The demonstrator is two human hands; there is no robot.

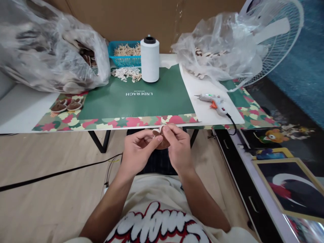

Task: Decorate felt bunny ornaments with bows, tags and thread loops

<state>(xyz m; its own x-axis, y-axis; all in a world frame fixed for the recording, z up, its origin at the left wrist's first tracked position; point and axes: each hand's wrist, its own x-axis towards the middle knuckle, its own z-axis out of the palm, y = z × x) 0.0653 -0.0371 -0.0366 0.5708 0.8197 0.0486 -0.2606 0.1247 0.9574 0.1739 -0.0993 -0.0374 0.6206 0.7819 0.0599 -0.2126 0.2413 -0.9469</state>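
Just in front of the table edge, my left hand [136, 150] and my right hand [179, 148] meet around a small brown piece with a pale rim and rounded ear-like parts [164, 144]. Both thumbs and forefingers pinch it near its upper part, and the fingers cover much of it. Similar brown eared pieces with pale edges [74, 106] lie on the left of the table. A white and grey glue gun [211, 99] with an orange trigger rests on a white sheet to the right.
A large white thread cone [150, 62] stands near a blue basket [126, 61] of short beige pieces. White loops [126, 73] are heaped before it. Plastic bags with brown pieces stand left [83, 33] and right [215, 44]. A white fan [291, 44] stands behind the right bag.
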